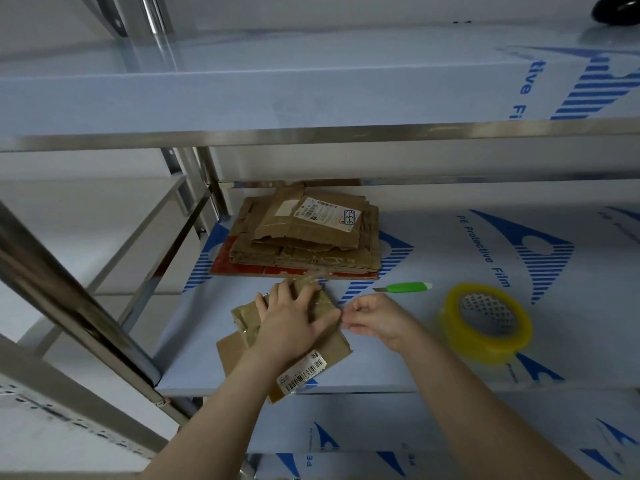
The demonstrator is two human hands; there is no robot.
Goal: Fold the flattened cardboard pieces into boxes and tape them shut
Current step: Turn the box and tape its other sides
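Nearest the camera, two bare forearms reach up from the bottom edge of the view. Between them, at about 6 o'clock from the middle of the view, a small flattened cardboard piece [231,348] lies on the front part of the film-covered lower shelf [398,358], one corner overhanging the shelf's front edge. It is brown, creased and worn, with glossy clear tape across its upper half and a white barcode label [302,371] near its lower corner.

The left hand [291,323] lies flat on it, fingers straight and spread, pressing down and clasping nothing; the hand hides the middle of the cardboard. The right hand [375,322] sits at the piece's 3 o'clock edge, fingertips drawn together. Whether they nip a clear tape end, the cardboard's edge or nothing cannot be told.

At 3 o'clock from that hand stands a yellowish roll of clear tape [478,346], apart from it. A green utility knife [405,288] lies at 12 o'clock from the right hand.

Farther back, at 12 o'clock from the piece, sits a stack of flattened cardboard boxes [304,237], the top one bearing a shipping label too small to read. Above, an upper shelf [242,95] spans the view. At 1 o'clock, a dark rounded object [616,8] is cut off by the frame.
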